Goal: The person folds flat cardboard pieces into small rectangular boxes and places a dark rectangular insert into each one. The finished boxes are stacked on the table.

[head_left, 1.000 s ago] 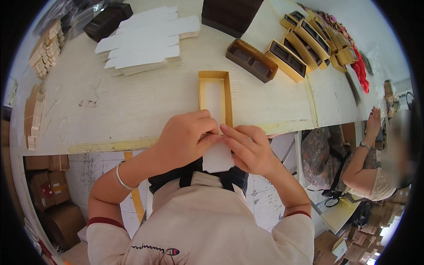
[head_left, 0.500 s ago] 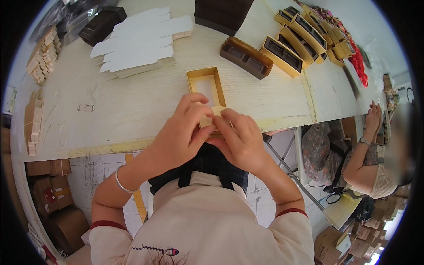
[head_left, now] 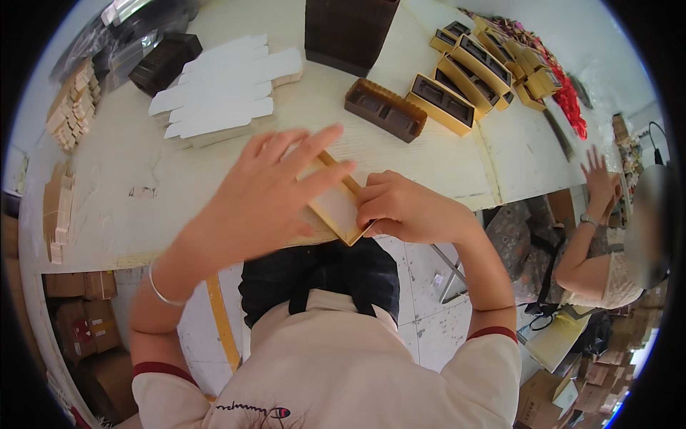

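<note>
A small gold cardboard box tray (head_left: 330,217) with a white inside lies tilted at the table's front edge, one corner toward me. My right hand (head_left: 411,207) pinches its right side wall near that corner. Over the box's left and far part hovers my left hand (head_left: 275,182), fingers spread, partly hiding it; I see nothing held in it. Beyond the box stands an empty brown plastic insert tray (head_left: 386,109) with moulded compartments. Beside that is a gold box with a dark insert (head_left: 441,104).
Flat white box blanks (head_left: 218,89) are stacked at the far left. A tall dark stack of inserts (head_left: 350,36) stands at the back. Several filled gold boxes (head_left: 475,71) pile up at right, near red ribbon (head_left: 567,107). Another person's hands (head_left: 600,179) are at the right edge.
The gold box has turned diagonally and come nearer me. My left hand has let go and spread its fingers; my right hand has moved to the box's right side.
</note>
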`<state>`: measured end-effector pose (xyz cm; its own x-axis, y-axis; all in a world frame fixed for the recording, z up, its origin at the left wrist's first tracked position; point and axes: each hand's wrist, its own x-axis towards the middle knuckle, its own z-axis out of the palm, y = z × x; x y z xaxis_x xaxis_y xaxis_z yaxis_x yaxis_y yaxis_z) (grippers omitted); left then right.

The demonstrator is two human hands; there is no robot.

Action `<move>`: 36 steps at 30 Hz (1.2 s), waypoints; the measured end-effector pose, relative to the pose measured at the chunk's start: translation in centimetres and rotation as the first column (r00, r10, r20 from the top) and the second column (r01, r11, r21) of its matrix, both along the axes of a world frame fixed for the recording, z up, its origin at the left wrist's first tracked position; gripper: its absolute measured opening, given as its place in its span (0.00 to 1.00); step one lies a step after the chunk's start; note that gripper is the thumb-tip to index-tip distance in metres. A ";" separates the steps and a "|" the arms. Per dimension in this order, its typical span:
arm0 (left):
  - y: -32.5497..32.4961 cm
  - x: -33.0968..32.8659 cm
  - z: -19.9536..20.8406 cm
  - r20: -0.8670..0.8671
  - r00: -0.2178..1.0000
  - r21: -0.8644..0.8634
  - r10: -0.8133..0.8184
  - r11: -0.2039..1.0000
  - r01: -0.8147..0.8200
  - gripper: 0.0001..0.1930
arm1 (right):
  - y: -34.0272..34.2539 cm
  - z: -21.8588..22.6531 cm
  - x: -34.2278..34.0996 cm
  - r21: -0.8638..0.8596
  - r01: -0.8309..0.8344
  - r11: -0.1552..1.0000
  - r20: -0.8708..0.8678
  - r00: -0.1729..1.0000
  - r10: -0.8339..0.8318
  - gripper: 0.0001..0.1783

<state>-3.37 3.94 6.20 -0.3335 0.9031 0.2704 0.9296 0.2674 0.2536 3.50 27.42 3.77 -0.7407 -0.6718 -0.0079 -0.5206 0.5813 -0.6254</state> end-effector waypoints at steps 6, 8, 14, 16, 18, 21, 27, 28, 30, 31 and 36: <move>-0.9 -2.7 -3.1 0.125 0.992 -0.081 0.030 0.997 -0.020 0.40 | 3.1 1.1 -1.0 -0.390 0.310 0.867 -0.242 0.874 -0.422 0.15; -0.9 -1.6 -3.3 0.106 0.987 -0.059 0.118 0.992 -0.112 0.41 | 5.0 0.0 -1.8 -0.167 0.479 0.862 -0.461 0.735 -0.498 0.16; -1.9 0.7 -3.3 0.150 0.964 0.017 0.218 0.975 -0.223 0.41 | 4.9 -1.9 -1.8 -0.337 0.620 0.708 -0.293 0.646 -0.705 0.07; -2.5 0.6 -3.7 0.219 0.951 0.033 0.220 0.972 -0.233 0.42 | 3.4 1.3 -0.1 -0.648 0.652 0.393 0.262 0.676 -0.689 0.07; -2.7 0.3 -4.4 0.331 0.925 0.081 0.186 0.971 -0.224 0.42 | 2.3 3.1 0.6 -0.705 0.695 0.142 0.545 0.658 -0.520 0.12; -2.4 0.4 -4.0 0.418 0.891 0.092 0.176 0.968 -0.234 0.42 | 1.7 3.3 1.0 -0.277 0.887 0.369 0.691 0.451 -0.565 0.18; -1.8 0.4 -3.3 0.530 0.838 0.006 0.128 0.988 -0.155 0.38 | 0.4 -0.2 0.1 -0.244 0.776 0.582 0.529 0.609 -0.591 0.20; -1.8 0.2 -3.4 0.518 0.846 0.004 0.126 0.989 -0.150 0.37 | 0.2 -0.5 0.2 -0.298 0.737 0.607 0.422 0.672 -0.608 0.21; -2.1 -0.2 -3.6 0.501 0.856 0.000 0.132 0.988 -0.153 0.37 | 0.4 0.1 0.4 -0.292 0.575 0.765 0.130 0.816 -0.564 0.26; -2.3 -0.3 -3.5 0.528 0.838 -0.019 0.139 0.988 -0.152 0.37 | 1.2 0.8 0.7 -0.298 0.485 0.822 0.103 0.872 -0.478 0.27; -2.6 -1.4 -3.4 0.657 0.747 -0.040 0.102 0.994 -0.101 0.37 | 1.6 0.8 2.2 -0.201 0.268 0.942 -0.100 0.951 -0.292 0.24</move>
<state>-4.77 1.36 2.81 -0.5179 0.8539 -0.0513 0.5010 0.3514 0.7909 5.71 29.01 4.61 -0.8858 -0.4182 0.2013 -0.4350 0.5968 -0.6742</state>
